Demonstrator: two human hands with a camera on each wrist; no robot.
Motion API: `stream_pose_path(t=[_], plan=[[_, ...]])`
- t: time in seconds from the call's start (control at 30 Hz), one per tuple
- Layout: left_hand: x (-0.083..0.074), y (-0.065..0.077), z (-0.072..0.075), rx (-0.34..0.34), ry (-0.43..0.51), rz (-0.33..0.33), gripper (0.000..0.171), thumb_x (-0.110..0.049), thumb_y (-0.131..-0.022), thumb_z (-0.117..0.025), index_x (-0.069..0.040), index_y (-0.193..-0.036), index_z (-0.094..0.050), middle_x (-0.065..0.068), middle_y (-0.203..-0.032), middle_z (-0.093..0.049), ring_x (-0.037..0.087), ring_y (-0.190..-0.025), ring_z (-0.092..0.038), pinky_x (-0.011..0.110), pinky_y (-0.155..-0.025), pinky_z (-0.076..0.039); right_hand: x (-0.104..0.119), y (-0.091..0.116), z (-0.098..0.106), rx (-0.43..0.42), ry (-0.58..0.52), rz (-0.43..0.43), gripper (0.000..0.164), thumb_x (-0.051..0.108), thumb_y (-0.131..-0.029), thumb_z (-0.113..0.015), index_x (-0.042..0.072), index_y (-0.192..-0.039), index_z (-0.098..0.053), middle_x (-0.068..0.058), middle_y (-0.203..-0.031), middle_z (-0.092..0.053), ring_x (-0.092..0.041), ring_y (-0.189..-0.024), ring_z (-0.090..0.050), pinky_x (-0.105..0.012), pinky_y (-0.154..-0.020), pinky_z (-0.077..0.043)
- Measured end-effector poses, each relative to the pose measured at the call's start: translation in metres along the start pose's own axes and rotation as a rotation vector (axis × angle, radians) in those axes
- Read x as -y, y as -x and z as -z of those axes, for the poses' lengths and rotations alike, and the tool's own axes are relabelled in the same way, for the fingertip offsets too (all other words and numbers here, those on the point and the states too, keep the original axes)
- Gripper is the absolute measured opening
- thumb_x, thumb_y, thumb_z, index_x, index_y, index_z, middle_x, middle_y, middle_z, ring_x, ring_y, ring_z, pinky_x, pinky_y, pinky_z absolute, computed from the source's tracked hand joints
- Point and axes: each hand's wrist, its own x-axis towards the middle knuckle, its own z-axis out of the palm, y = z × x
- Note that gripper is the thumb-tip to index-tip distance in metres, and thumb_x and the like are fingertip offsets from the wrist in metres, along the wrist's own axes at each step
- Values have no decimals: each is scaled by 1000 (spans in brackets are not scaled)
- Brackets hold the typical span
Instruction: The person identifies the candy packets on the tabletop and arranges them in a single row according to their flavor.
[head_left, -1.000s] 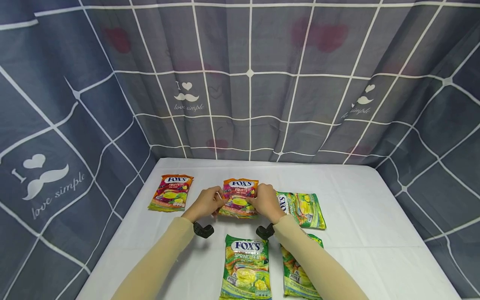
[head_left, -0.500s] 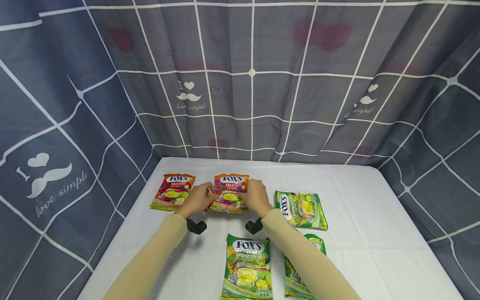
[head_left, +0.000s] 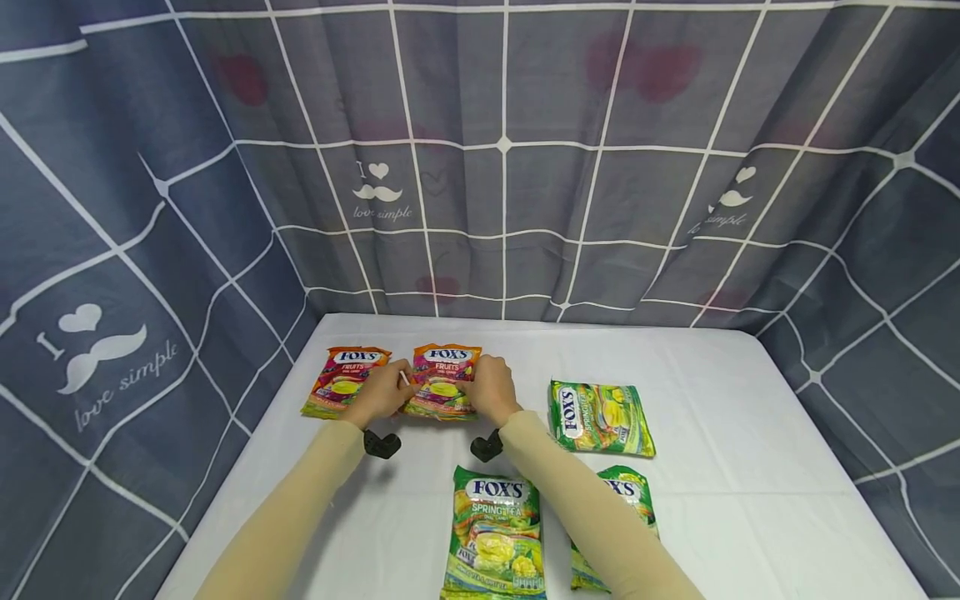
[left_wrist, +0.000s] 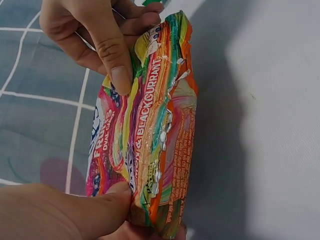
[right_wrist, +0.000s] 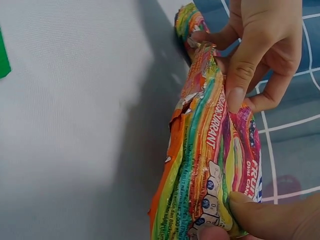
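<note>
A red and orange Fox's Fruits candy bag (head_left: 446,371) is held between both hands at the back of the table. My left hand (head_left: 384,392) pinches its left edge and my right hand (head_left: 491,389) grips the right edge. In both wrist views the thumbs press on the front of the candy bag (left_wrist: 150,120) while fingers go behind it. Its bottom edge is crinkled and a shadow falls beside it. Just left of the left hand lies another Fox's Fruits bag (head_left: 345,375), partly covered by that hand.
A green Spring Tea bag (head_left: 603,418) lies sideways at the right. Another green bag (head_left: 495,533) lies front centre. A third green bag (head_left: 630,487) is partly under the right sleeve. Grey checked curtains (head_left: 465,192) surround the white table (head_left: 750,467).
Both hands have carried the held candy bag leftward and slightly back, closer to the other red bag. The sideways green bag, earlier partly covered by the right hand, now shows fully.
</note>
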Motion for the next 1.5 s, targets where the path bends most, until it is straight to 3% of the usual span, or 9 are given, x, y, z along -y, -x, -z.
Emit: stream_pose_path(t=[0.2, 0.53, 0.77, 1.03, 1.27, 1.5], plan=[[12, -3, 1, -23, -74, 27, 17, -15, -106, -75, -4, -106, -62, 8, -76, -60, 19, -60, -55, 31, -56, -43, 7, -4, -13, -12, 30, 17, 33, 22, -92, -92, -7, -88, -76, -19, -88, -77, -24, -71, -72, -37, -65, -60], [20, -4, 2, -42, -130, 40, 18, -14, -105, -76, -2, -104, -63, 9, -80, -62, 22, -68, -58, 33, -62, -46, 11, -7, -27, -6, 26, 9, 33, 21, -93, -92, -8, -91, -77, -19, -89, -77, -21, -69, -70, -36, -65, -59], [24, -6, 1, -35, -143, 84, 19, -16, -106, -76, -3, -106, -63, 8, -80, -62, 21, -69, -58, 33, -63, -47, 9, -10, -33, -13, 50, 16, 33, 20, -91, -93, -1, -75, -74, -13, -80, -75, -17, -64, -65, -31, -60, -52], [24, -7, 2, -27, -152, 122, 20, -17, -106, -75, -3, -106, -61, 10, -82, -61, 23, -70, -57, 33, -62, -47, 11, -12, -35, -4, 17, -5, 33, 24, -93, -92, -2, -84, -74, -14, -87, -75, -21, -74, -69, -34, -67, -60], [23, -6, 1, -30, -190, 137, 22, -19, -106, -75, -4, -104, -60, 10, -81, -61, 23, -70, -58, 33, -62, -47, 8, -12, -36, 6, -16, -15, 34, 24, -93, -91, 2, -77, -70, -11, -85, -74, -20, -76, -65, -35, -71, -60], [22, -6, -1, -40, -234, 145, 21, -20, -107, -74, -4, -104, -61, 10, -82, -61, 24, -73, -58, 35, -65, -47, 6, -12, -37, 6, -27, -22, 33, 24, -93, -91, 0, -82, -72, -12, -87, -74, -20, -76, -67, -37, -72, -61]])
